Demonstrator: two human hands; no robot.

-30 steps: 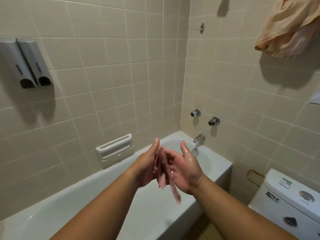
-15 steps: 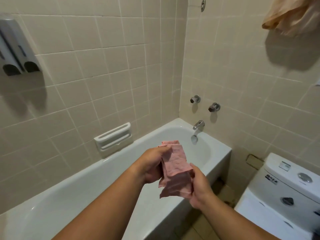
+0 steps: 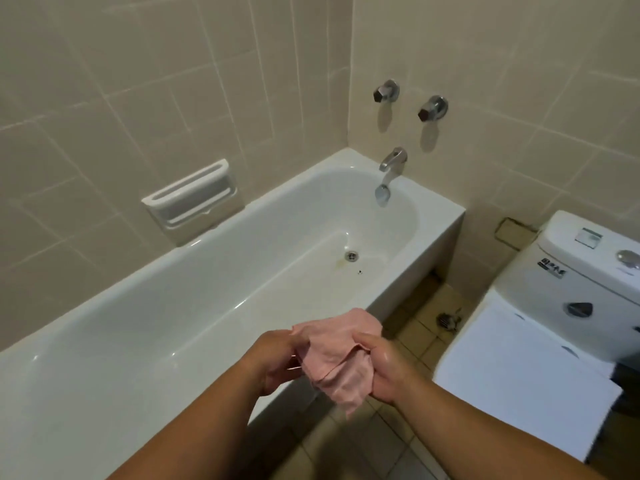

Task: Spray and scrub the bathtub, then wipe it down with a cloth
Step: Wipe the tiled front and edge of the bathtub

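Observation:
A pink cloth [image 3: 337,355] is bunched between both hands, just over the near rim of the white bathtub [image 3: 194,289]. My left hand [image 3: 273,362] grips the cloth's left side. My right hand [image 3: 384,365] is closed around its right side, with a corner hanging below. The tub's drain [image 3: 351,255] shows brownish staining around it. A chrome spout [image 3: 389,171] hangs over the far end.
Two tap handles [image 3: 408,100] sit on the tiled wall above the spout. A white soap holder [image 3: 192,199] is set in the left wall. A white toilet with its cistern [image 3: 575,271] stands right of the tub. A floor drain [image 3: 448,320] lies between them.
The view has tilted down, so the tub floor and drain show now. The cloth went from pressed between flat palms to bunched and gripped in both hands, lower and nearer the tub's rim.

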